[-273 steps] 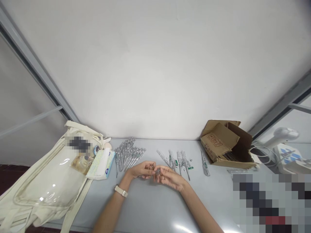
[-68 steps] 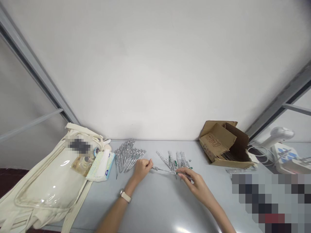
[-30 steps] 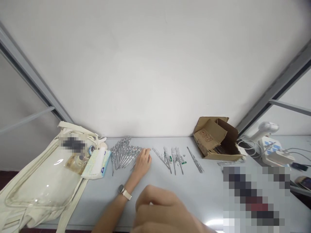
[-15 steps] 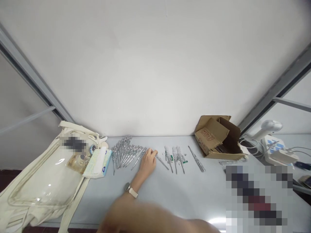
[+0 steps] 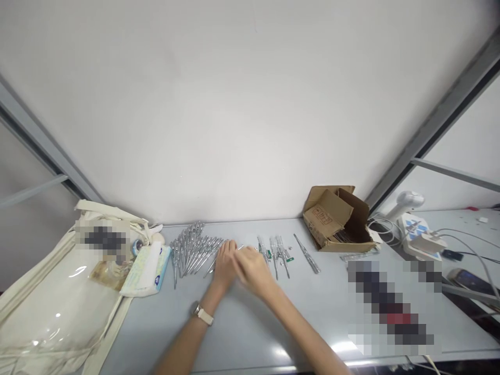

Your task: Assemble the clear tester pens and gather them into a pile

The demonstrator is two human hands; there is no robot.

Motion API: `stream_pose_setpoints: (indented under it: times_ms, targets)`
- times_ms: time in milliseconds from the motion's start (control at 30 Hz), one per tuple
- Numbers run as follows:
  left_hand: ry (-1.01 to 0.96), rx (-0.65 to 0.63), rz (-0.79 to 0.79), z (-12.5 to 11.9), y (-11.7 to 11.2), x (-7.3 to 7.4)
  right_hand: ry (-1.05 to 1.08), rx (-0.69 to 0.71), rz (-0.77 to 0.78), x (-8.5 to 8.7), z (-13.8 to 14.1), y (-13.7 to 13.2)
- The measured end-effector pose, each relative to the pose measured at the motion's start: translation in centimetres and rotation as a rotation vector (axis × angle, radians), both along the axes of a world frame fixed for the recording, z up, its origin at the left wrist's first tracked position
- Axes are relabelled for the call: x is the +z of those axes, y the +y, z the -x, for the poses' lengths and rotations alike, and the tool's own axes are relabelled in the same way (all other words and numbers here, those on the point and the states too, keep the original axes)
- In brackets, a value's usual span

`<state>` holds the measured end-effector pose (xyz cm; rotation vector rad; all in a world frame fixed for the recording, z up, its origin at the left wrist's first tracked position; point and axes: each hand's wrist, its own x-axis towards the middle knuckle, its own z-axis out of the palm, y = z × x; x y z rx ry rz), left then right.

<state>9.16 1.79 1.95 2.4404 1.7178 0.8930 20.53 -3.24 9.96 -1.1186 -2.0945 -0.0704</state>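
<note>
My left hand [image 5: 224,260], with a watch [image 5: 202,313] on its wrist, is closed round the end of a slim screwdriver, mostly hidden by the hands. Against its fingers sits my right hand [image 5: 254,270], curled and slightly blurred; what it pinches is hidden. To the left of the hands lies a fanned pile of slim screwdrivers [image 5: 191,247] with clear handles and metal shafts. Just right of the hands are several clear-handled screwdrivers [image 5: 278,252] with small green labels [image 5: 289,259] and tiny loose parts. Farther right, a single screwdriver [image 5: 307,253] lies at a slant.
An open cardboard box [image 5: 326,221] stands at the back right. A tissue pack [image 5: 145,271] and a cream bag with a clear panel [image 5: 58,297] lie at the left. Beyond the box are a power strip [image 5: 414,229], cables and a phone [image 5: 471,281]. A wall rises behind the grey table [image 5: 242,333].
My right hand has come in from the lower edge and met my left hand, covering the screwdriver there. The view has shifted slightly to the right.
</note>
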Motion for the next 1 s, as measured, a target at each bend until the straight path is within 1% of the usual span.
stream_pose_setpoints:
  times_ms: [67, 133, 167, 200, 233, 300, 400, 533, 733, 1000]
  targets:
    - [0.013, -0.02, 0.008, -0.1, 0.0, -0.2, 0.048, -0.152, 0.005, -2.8, -2.5, 1.7]
    - [0.018, -0.05, 0.027, -0.1, 0.0, -0.3, 0.082, -0.277, 0.009, -5.0, -4.4, 2.6]
    - [0.021, -0.062, 0.04, -0.2, 0.0, -0.4, 0.104, -0.367, 0.021, -5.8, -5.0, 2.8]
    - [0.021, -0.074, 0.061, -0.2, 0.0, -0.4, 0.114, -0.415, 0.032, -6.5, -5.5, 2.8]
    - [0.02, -0.075, 0.08, -0.3, -0.1, -0.4, 0.113, -0.446, 0.048, -7.0, -5.8, 2.7]
    - [0.025, -0.073, 0.1, -0.4, -0.2, -0.3, 0.069, -0.466, 0.086, -7.8, -6.0, 2.3]
    - [0.02, -0.07, 0.099, -0.5, -0.5, -0.2, 0.0, -0.504, 0.101, -8.6, -5.9, 1.8]
    - [-0.005, -0.075, 0.11, -0.5, -0.8, 0.1, -0.064, -0.53, 0.105, -9.3, -5.5, 1.7]
    - [0.0, -0.068, 0.093, -0.5, -1.0, 0.4, -0.043, -0.55, 0.088, -9.9, -5.3, 2.2]
    - [-0.009, -0.07, 0.11, -0.6, -1.0, 0.4, -0.064, -0.49, 0.064, -10.3, -5.2, 2.9]
